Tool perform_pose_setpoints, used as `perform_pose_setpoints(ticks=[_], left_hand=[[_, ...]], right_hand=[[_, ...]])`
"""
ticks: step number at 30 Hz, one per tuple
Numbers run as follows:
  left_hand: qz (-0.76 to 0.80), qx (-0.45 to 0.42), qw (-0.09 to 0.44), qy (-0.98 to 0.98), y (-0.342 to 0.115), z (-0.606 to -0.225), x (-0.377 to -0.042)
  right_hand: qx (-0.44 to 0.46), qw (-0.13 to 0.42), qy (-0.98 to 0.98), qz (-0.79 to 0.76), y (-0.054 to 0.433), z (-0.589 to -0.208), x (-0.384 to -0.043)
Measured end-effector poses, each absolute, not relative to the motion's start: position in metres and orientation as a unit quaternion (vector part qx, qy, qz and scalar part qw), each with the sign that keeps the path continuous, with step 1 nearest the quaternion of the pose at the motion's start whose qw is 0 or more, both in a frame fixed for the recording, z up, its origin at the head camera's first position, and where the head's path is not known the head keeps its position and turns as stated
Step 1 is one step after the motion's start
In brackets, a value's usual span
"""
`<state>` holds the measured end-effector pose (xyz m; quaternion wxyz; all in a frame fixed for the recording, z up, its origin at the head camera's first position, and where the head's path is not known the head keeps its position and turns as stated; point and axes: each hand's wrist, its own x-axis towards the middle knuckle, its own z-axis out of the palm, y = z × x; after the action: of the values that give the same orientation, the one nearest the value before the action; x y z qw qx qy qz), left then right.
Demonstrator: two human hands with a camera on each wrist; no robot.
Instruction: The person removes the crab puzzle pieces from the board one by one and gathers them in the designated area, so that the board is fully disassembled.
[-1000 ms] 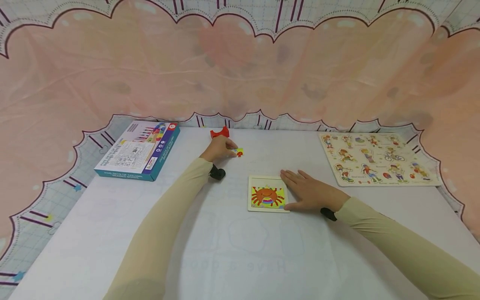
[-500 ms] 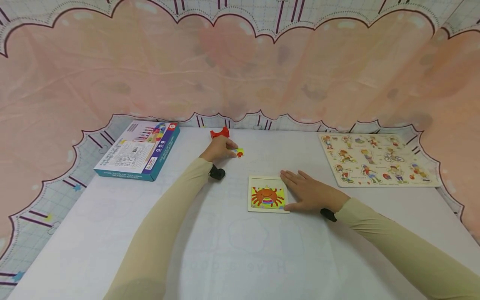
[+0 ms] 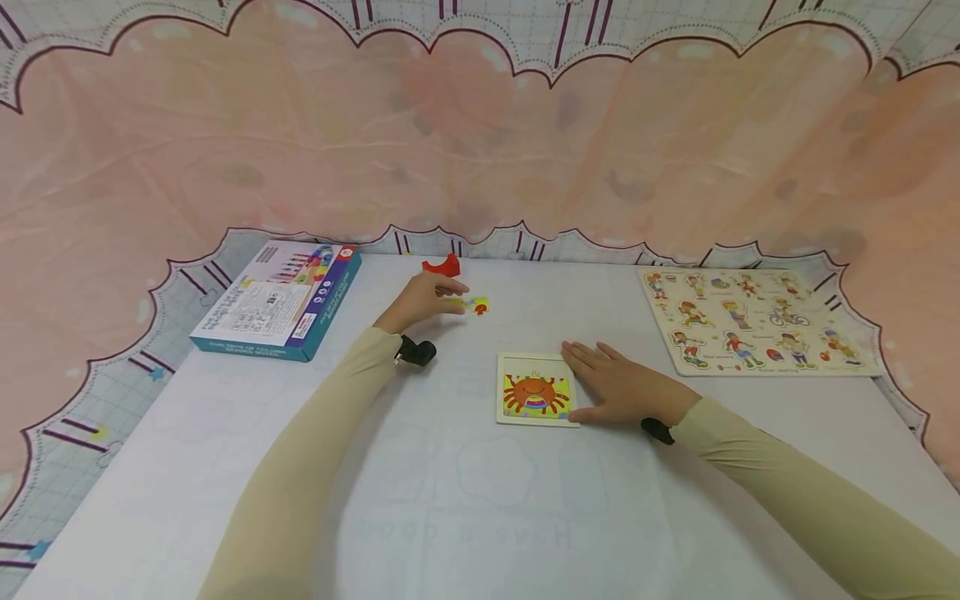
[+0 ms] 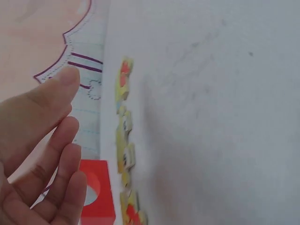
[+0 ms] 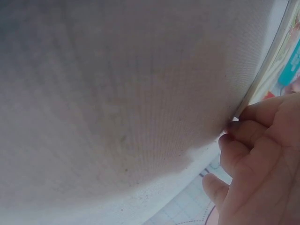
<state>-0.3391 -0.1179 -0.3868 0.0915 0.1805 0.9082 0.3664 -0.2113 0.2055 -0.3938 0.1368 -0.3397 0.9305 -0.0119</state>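
Note:
My left hand (image 3: 422, 300) is above the far part of the table, its thumb and fingers parted with nothing between them. Just beyond its fingertips lies a strip of yellow jigsaw pieces with red patches (image 3: 481, 307), partly hidden by the fingers. In the left wrist view, the linked jigsaw pieces (image 4: 125, 140) form a row on the white cloth, apart from the hand. My right hand (image 3: 622, 382) rests with fingers extended along the right side of a square wooden puzzle tray (image 3: 505, 357). Inside the tray is an orange crab picture (image 3: 535, 390) on yellow.
A red block with a curved cutout (image 3: 442, 267) stands behind my left hand. A blue and white game box (image 3: 273, 300) lies at the far left. On the right is a wooden picture board (image 3: 757, 321) with children on it. White cloth (image 3: 465, 500) covers the table.
My left hand has let go of the jigsaw pieces and drawn back slightly to the left, its fingers spreading. The pieces stay where they were. My right hand and the tray have not moved.

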Motion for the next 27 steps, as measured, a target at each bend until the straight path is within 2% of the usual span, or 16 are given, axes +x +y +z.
perform_pose_setpoints(ticks=[5, 10, 16, 27], left_hand=[[0.369, 0.175, 0.076, 0.910, -0.131, -0.380, -0.331], [0.377, 0.167, 0.084, 0.907, -0.137, -0.374, -0.317], [0.360, 0.221, 0.085, 0.903, -0.120, -0.376, -0.292], [0.282, 0.286, 0.155, 0.903, -0.069, -0.387, -0.252]], right_hand=[[-0.339, 0.137, 0.931, -0.013, 0.205, -0.393, -0.211], [-0.338, 0.139, 0.931, -0.014, 0.205, -0.392, -0.210], [-0.340, 0.138, 0.930, -0.014, 0.205, -0.392, -0.210], [-0.339, 0.143, 0.930, -0.021, 0.204, -0.389, -0.209]])
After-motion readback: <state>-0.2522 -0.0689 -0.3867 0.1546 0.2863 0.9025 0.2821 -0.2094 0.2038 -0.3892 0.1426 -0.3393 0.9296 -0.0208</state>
